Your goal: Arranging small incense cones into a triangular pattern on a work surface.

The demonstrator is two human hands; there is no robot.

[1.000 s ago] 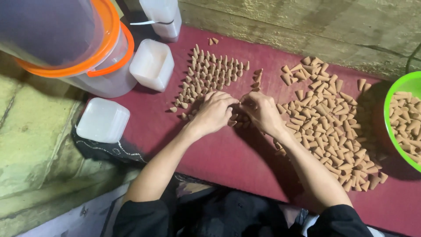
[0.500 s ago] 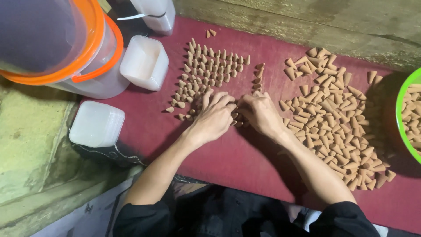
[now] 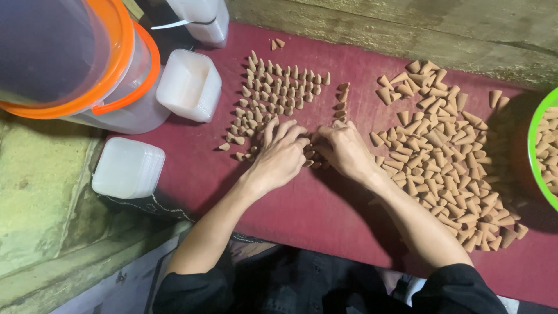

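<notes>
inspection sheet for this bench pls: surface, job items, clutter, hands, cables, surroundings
Surface: dark red mat, bare in front of the hands.
Job's things: upright cones in rows; loose cone pile lying flat to the right; a few cones between the hands.
Clutter: white square containers, stacked clear lids, orange-rimmed tubs, green bowl holding more cones.
Grippers: left hand and right hand palm-down, fingertips meeting on cones at the row edge; grip itself hidden.
Cables: nothing seen.
Surroundings: rough concrete ledge behind, mossy slab on the left.
</notes>
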